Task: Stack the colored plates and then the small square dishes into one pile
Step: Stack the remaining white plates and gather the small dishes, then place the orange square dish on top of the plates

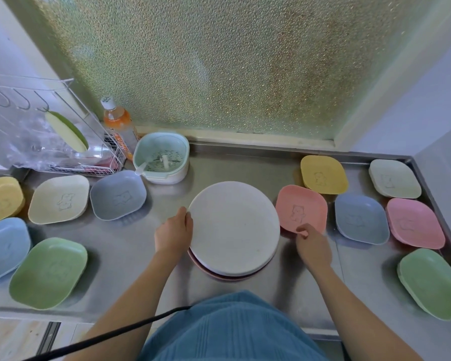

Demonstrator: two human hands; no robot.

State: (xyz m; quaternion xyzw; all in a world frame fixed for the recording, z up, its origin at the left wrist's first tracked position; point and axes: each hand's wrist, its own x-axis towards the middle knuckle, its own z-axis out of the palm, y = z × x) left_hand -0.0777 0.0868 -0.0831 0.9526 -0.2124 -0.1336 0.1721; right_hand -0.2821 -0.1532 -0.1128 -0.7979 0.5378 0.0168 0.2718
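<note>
Steel counter (130,246) is carrying a pile of round plates (233,227), white one on top, sitting between the two hands. Left hand (173,234) is resting its curled fingers against the pile's left rim. Right hand (313,247) is hovering just right of the pile, fingertips pinched loosely on nothing, touching the near edge of a pink square dish (301,208). Other square dishes are lying scattered beyond both hands.
</note>
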